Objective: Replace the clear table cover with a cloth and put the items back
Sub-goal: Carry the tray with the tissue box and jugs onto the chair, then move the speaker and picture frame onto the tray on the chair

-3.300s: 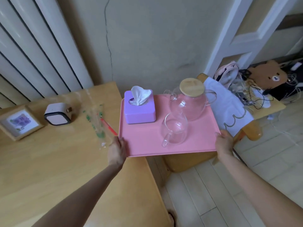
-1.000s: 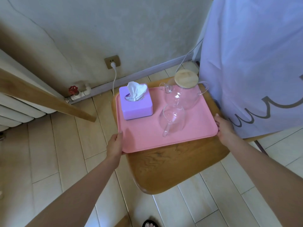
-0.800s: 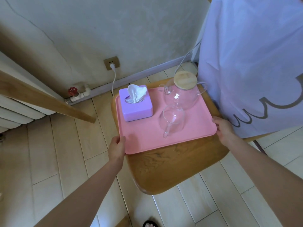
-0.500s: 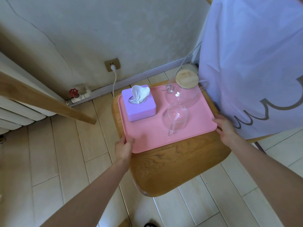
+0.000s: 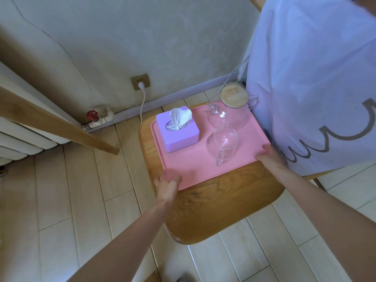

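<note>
A pink tray [image 5: 193,169] lies flat on the seat of a wooden chair [image 5: 219,204]. On it stand a purple tissue box [image 5: 179,135], a glass jug [image 5: 230,117] with a wooden lid, and a glass cup [image 5: 222,143] in front of the jug. My left hand [image 5: 167,186] touches the tray's front left corner with spread fingers. At the front right corner, my right hand [image 5: 271,159] rests on the rim with its fingers laid flat. A white cloth [image 5: 309,88] with a grey scalloped line hangs at the right, close to the tray's right edge.
A slanting wooden table part [image 5: 61,127] crosses the left side, above a white radiator [image 5: 18,143]. A wall socket [image 5: 140,81] with a white plug and a red pipe valve [image 5: 92,115] sit low on the wall. Pale floorboards surround the chair.
I carried the tray from the table down to the chair seat. In the last second it slid a little farther back and right on the seat, and both hands loosened at its front corners.
</note>
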`<state>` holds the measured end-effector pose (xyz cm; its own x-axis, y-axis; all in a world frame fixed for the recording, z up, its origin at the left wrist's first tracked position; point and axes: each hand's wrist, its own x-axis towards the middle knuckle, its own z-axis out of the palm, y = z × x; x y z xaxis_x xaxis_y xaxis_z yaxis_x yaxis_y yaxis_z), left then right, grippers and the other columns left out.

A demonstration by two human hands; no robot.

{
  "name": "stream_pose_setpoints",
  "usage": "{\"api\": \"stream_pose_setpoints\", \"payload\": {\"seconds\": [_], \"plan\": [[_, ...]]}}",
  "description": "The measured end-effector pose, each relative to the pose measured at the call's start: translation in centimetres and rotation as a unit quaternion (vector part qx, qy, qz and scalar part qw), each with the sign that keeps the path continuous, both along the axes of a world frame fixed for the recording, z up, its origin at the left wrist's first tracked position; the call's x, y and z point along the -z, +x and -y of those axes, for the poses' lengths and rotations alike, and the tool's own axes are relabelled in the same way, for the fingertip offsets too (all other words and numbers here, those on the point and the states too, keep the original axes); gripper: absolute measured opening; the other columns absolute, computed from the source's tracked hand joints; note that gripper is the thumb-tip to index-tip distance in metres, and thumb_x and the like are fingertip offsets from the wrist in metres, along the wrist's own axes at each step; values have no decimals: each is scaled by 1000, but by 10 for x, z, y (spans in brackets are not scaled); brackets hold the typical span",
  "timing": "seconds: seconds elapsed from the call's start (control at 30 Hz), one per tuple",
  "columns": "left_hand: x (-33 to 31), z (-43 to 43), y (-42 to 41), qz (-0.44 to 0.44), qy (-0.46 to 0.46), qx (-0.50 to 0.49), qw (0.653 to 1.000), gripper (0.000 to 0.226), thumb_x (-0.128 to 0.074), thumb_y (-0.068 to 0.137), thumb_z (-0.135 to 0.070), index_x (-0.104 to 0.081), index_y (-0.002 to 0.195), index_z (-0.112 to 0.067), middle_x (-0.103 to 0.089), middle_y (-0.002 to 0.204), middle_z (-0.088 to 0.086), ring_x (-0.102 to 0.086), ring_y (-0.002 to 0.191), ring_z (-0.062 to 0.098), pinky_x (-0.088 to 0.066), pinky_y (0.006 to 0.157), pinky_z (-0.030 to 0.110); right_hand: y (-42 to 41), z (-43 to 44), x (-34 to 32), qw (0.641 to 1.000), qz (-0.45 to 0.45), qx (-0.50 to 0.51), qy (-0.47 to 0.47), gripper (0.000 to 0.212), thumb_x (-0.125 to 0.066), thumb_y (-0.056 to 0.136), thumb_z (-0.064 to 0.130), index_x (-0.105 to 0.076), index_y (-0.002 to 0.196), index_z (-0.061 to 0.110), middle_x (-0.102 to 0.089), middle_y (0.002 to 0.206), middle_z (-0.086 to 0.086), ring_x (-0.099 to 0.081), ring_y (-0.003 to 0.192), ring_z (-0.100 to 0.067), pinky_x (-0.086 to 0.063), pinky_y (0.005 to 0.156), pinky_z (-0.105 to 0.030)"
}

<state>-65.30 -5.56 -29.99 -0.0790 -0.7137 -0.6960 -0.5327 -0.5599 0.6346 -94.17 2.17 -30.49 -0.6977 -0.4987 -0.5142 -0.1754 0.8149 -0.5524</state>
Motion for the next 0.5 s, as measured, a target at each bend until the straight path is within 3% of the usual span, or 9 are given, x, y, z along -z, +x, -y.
{"api": "stream_pose_setpoints", "payload": {"seconds": [0.13, 0.23, 0.33, 0.4, 0.5], "plan": [[-16, 1, 2, 11, -43, -22, 999, 49, -55, 88, -21, -44, 134, -12, -41, 137, 10, -44, 124, 27, -36, 107, 41, 14, 2, -12, 997, -64, -3, -46, 42, -57, 89, 9, -52, 131, 9, -46, 140, -11, -47, 125, -30, -37, 101, -32], [-45, 4, 2, -21, -99, -31, 994, 27, -46, 90, -8, -55, 115, -10, -57, 120, 11, -59, 102, 23, -48, 91, 36, 30, 11, -37, 993, -4, 25, -113, 30, -55, 89, 8, -62, 114, 22, -52, 134, -7, -55, 114, -27, -45, 98, -35], [-91, 3, 0, -106, -99, -26, 989, 27, -35, 90, 5, -57, 99, -7, -66, 98, 10, -64, 77, 18, -51, 71, 27, 55, 22, -74, 983, 41, 30, -175, 29, -56, 86, 5, -64, 94, 32, -60, 119, 1, -57, 112, -24, -47, 99, -44], [-122, 0, 3, -138, -102, 8, 985, 29, -33, 90, 6, -59, 97, -6, -67, 91, 7, -63, 72, 14, -48, 66, 22, 79, 28, -107, 977, 65, 19, -200, 31, -57, 84, 3, -65, 88, 32, -63, 111, 3, -60, 108, -23, -49, 97, -43], [-171, -4, 17, -177, -121, 47, 975, 29, -34, 93, 4, -59, 91, -11, -67, 87, 4, -63, 71, 12, -47, 67, 21, 120, 34, -159, 965, 96, 9, -245, 34, -55, 85, -1, -66, 84, 31, -66, 107, -2, -65, 93, -25, -56, 78, -36]]}}
